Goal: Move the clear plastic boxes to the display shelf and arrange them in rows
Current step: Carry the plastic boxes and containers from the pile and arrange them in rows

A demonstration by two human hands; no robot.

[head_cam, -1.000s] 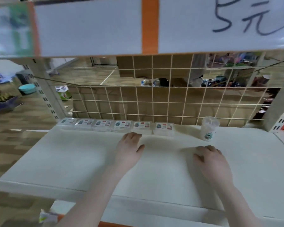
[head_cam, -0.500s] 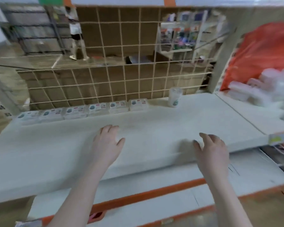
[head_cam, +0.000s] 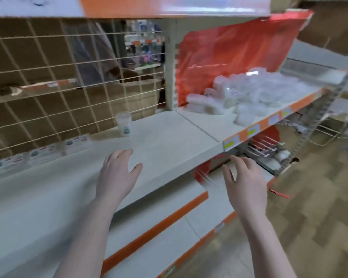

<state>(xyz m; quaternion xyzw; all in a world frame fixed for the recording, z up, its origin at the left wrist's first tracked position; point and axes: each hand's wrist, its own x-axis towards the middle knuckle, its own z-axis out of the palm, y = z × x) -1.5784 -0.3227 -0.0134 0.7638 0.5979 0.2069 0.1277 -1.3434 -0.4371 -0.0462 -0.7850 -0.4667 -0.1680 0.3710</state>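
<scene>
The left hand (head_cam: 117, 173) is above the white shelf (head_cam: 169, 141), palm down, fingers straight and slightly spread, thumb out to the right; it holds nothing, and whether it touches the shelf surface cannot be told. The right hand (head_cam: 244, 179) is past the front edge of the shelf, out in front of the lower level, fingers relaxed and a little spread, thumb to the left; it holds nothing. A row of labelled boxes (head_cam: 40, 153) lies along the back of the shelf, against the wire grid (head_cam: 68, 81), at the left side of the view; motion blur prevents a count of them. A clear cup (head_cam: 124, 124) with a round label stands upright on the same shelf, to the right of the row and apart from it, also near the grid. A white upright (head_cam: 170, 63) divides this bay from the next bay on the right. On the right bay's shelf a loose pile (head_cam: 255, 91) of clear plastic boxes lies unsorted in front of a red bag (head_cam: 229, 55), well apart from both hands. The front edge of that shelf carries an orange strip (head_cam: 269, 122) with price tags. Below it, metal hooks (head_cam: 263, 143) project forward. A lower shelf (head_cam: 141, 223) with an orange edge runs under both hands. The floor (head_cam: 313, 217) at the right has a wood pattern.
</scene>
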